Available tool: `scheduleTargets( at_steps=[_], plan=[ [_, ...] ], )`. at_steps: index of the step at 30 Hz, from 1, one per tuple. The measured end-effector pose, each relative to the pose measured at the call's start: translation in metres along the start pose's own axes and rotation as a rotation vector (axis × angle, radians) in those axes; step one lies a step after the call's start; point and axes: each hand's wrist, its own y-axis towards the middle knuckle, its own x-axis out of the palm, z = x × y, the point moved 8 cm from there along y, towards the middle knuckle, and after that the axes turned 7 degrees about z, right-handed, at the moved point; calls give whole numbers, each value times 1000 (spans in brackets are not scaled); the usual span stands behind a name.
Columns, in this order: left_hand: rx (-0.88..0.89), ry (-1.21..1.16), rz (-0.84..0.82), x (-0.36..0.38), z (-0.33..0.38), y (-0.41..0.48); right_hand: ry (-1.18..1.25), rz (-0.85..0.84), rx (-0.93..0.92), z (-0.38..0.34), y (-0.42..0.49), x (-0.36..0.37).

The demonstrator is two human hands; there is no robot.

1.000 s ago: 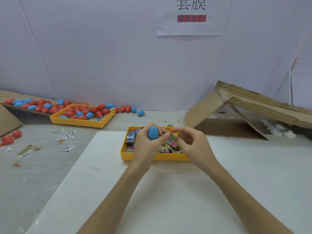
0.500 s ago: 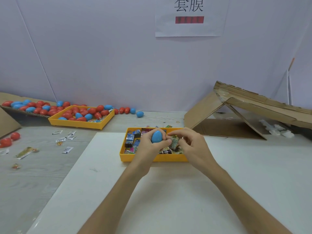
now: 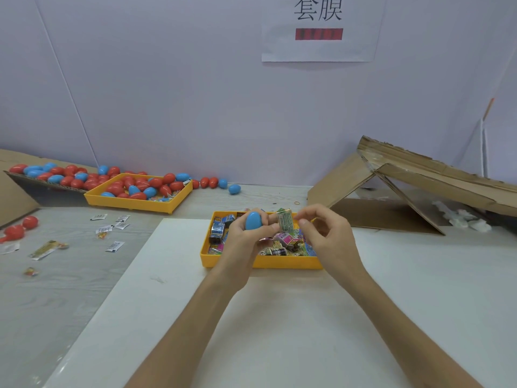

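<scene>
At the far left a yellow tray of eggs [image 3: 131, 204] sits by the wall, with loose packets [image 3: 112, 225] scattered on the tabletop [image 3: 70, 275] in front of it. Nearer the middle, the left hand [image 3: 243, 242] curls round a blue egg [image 3: 253, 221], holding it upright above the nearer yellow tray [image 3: 279, 263], which is full of printed wrappers. Just right of the egg stands a green packet [image 3: 285, 223], with a left fingertip against its lower corner. The right hand [image 3: 327, 239] has its fingers curled and its tips at the packet's right edge, but I cannot tell whether they actually pinch it. A cardboard box [image 3: 419, 175] lies open further right. The likely trouble is that the left hand does two jobs at once. If its fingers shift to steady the packet, the smooth egg could slip and roll away. If the packet drops among the similar wrappers below, it would be hard to find. Forcing the thin packet over the egg's wide end could crumple or tear it.
</scene>
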Motion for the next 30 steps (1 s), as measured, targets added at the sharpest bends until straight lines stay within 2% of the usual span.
scheduleTargets(
  at_steps=[6, 11, 15, 19, 25, 30],
  plan=[
    [92, 165, 7, 1, 2, -1, 194, -85, 227, 12, 2, 6],
    [170, 273, -19, 5, 5, -2, 208, -77, 277, 17, 2, 5],
    [169, 302, -49, 10, 3, -3, 182, 8, 235, 17, 4, -4],
    [161, 295, -37, 10, 5, -4, 249, -34, 235, 14, 4, -2],
    [169, 318, -14, 8, 5, -5, 212, -105, 363, 26, 3, 4],
    [219, 329, 10, 6, 8, -4, 300, -109, 500, 35, 3, 7]
  ],
)
